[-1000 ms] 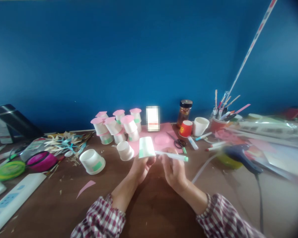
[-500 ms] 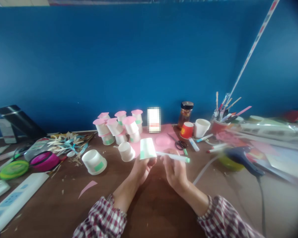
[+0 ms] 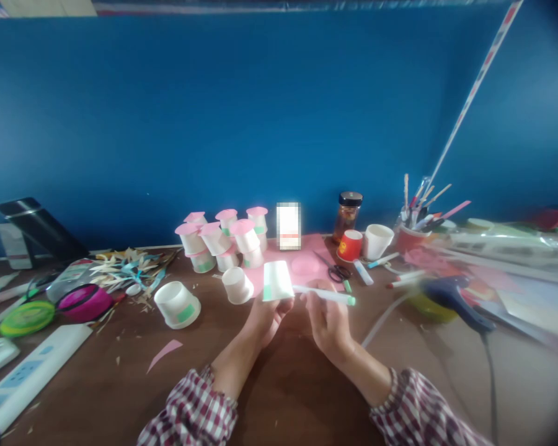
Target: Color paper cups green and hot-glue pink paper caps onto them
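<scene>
My left hand [image 3: 270,316] is closed round the lower end of a white paper cup [image 3: 278,280] with green patches on its side. In my right hand [image 3: 328,319] is a white marker with a green end [image 3: 332,296], its other end pointing at the cup's right edge. Just left of the held cup, a small white paper cup [image 3: 235,285] stands on the table. Farther left is a wider white cup [image 3: 177,305] with a green patch. Behind them, several stacked white cups with pink paper tops [image 3: 244,234] stand together.
Pink paper [image 3: 314,246] lies behind my hands, with black scissors [image 3: 338,272] on its right side. A red cup [image 3: 350,246], a white cup [image 3: 378,241] and a lidded jar [image 3: 349,214] stand beyond. At right lies a glue gun [image 3: 460,300]; at left, a power strip [image 3: 37,378].
The whole view has shifted down very slightly. Both hands keep their hold on the cup and the marker, with almost no movement.
</scene>
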Available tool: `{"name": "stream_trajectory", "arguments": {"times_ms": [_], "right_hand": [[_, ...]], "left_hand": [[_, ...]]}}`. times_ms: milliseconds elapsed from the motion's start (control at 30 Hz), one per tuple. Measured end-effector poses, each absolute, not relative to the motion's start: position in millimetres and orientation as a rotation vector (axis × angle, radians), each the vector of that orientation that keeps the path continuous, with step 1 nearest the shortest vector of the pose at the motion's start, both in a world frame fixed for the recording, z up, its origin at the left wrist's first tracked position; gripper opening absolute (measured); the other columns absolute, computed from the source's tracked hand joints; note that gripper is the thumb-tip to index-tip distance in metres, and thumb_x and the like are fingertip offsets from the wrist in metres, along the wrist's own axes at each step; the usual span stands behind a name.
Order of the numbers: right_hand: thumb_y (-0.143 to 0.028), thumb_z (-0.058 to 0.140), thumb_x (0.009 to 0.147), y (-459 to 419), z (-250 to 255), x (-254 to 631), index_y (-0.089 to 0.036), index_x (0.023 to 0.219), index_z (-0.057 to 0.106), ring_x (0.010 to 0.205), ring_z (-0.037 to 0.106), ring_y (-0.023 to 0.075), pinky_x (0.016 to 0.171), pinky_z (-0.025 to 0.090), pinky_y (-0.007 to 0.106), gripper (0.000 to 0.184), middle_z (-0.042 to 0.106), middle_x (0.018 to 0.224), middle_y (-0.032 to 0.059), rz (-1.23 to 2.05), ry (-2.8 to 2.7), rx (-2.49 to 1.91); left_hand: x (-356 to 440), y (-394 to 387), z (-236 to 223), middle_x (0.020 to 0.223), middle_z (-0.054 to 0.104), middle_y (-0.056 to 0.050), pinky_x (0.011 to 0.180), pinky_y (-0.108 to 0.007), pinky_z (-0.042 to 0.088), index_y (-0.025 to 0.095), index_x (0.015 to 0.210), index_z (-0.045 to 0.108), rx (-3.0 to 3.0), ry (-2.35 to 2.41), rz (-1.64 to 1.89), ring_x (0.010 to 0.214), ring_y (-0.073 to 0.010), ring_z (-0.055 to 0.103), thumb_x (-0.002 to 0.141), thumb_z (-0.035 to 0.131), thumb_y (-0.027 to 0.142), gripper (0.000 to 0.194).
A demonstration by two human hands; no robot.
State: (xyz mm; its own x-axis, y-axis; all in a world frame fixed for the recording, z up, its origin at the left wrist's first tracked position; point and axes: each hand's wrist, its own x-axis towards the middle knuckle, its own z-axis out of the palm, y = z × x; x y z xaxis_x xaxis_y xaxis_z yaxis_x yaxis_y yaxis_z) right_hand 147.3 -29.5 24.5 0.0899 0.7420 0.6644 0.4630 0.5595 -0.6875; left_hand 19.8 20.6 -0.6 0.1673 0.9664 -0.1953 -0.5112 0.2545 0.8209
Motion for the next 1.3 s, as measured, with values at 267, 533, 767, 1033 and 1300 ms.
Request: {"name": "stream_trajectory", "arguments": {"times_ms": [267,533,767,1033,1300], "right_hand": [[-0.023,0.041,0.092,-29.9,27.3,146.8,-0.018,0.084,0.053,0.062,0.056,0.0133,0.060,0.047,0.026,0.016,0.058,0.072,0.0027,0.291,-1.536,-1.044],[-0.023,0.038,0.093,-29.7,26.5,147.8,-0.018,0.084,0.052,0.064,0.054,0.0137,0.062,0.045,0.027,0.018,0.056,0.072,0.0029,0.304,-1.561,-1.059],[-0.023,0.039,0.093,-29.7,26.1,147.4,-0.019,0.085,0.052,0.062,0.053,0.0129,0.059,0.044,0.025,0.017,0.057,0.073,0.0028,0.314,-1.558,-1.054],[-0.023,0.040,0.093,-30.0,27.3,146.9,-0.018,0.083,0.054,0.060,0.053,0.0129,0.060,0.044,0.026,0.018,0.056,0.071,0.0021,0.318,-1.546,-1.061],[-0.023,0.041,0.093,-29.4,25.7,147.4,-0.018,0.084,0.054,0.062,0.055,0.0137,0.060,0.045,0.026,0.016,0.058,0.072,0.0029,0.307,-1.552,-1.061]], "left_hand": [[19.1,21.2,-4.2,0.076,0.060,0.001,0.064,-0.017,0.047,0.016,0.077,0.055,0.685,0.802,1.182,0.071,-0.0075,0.057,0.064,0.074,0.017,0.023],[19.1,20.8,-3.1,0.078,0.061,0.001,0.063,-0.018,0.047,0.017,0.078,0.056,0.685,0.811,1.169,0.069,-0.0072,0.057,0.063,0.072,0.016,0.022],[20.1,20.6,-1.1,0.076,0.061,0.000,0.060,-0.019,0.046,0.017,0.076,0.057,0.669,0.826,1.178,0.067,-0.0079,0.056,0.059,0.075,0.016,0.025],[19.5,20.4,-1.2,0.077,0.061,0.000,0.059,-0.018,0.044,0.016,0.075,0.058,0.699,0.806,1.167,0.066,-0.0071,0.054,0.060,0.074,0.017,0.022],[19.2,20.2,-1.3,0.075,0.061,0.000,0.058,-0.018,0.044,0.016,0.075,0.058,0.680,0.823,1.167,0.066,-0.0076,0.055,0.059,0.075,0.017,0.023]]}}
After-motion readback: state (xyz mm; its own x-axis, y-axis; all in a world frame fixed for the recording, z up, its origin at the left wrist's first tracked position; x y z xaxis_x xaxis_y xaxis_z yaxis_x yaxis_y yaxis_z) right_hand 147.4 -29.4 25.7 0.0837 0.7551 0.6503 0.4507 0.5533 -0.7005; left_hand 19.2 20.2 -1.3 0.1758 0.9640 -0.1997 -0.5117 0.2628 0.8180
